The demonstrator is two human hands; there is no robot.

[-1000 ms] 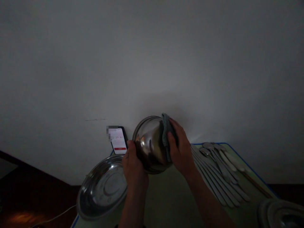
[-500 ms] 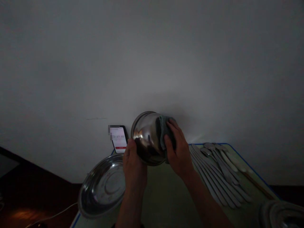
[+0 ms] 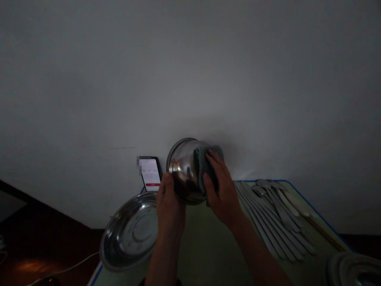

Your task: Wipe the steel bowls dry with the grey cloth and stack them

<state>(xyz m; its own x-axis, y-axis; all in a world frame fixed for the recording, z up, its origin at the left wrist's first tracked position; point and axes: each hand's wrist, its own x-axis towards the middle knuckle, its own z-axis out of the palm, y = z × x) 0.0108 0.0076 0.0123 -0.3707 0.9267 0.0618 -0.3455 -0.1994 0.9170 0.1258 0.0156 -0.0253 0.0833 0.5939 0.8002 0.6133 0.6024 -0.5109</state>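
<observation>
Left hand grips a silvery round metal bowl, right hand a grey-green cloth; the black rectangular phone at nine o'clock faintly reads "27 02".

Bowl, smooth glossy metal; cloth, matt and rough; basin, shiny smooth metal; cutlery, duller metal; sticks, apparently wood, though dim light leaves this unsure; wall, matt.

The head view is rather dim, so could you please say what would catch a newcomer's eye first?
Probably the shiny metal vessel near centre, gripped by the left hand, while the right hand holds a grey-green cloth against it. Next, likely the lit phone to its left and the cutlery spread on the right.
</observation>
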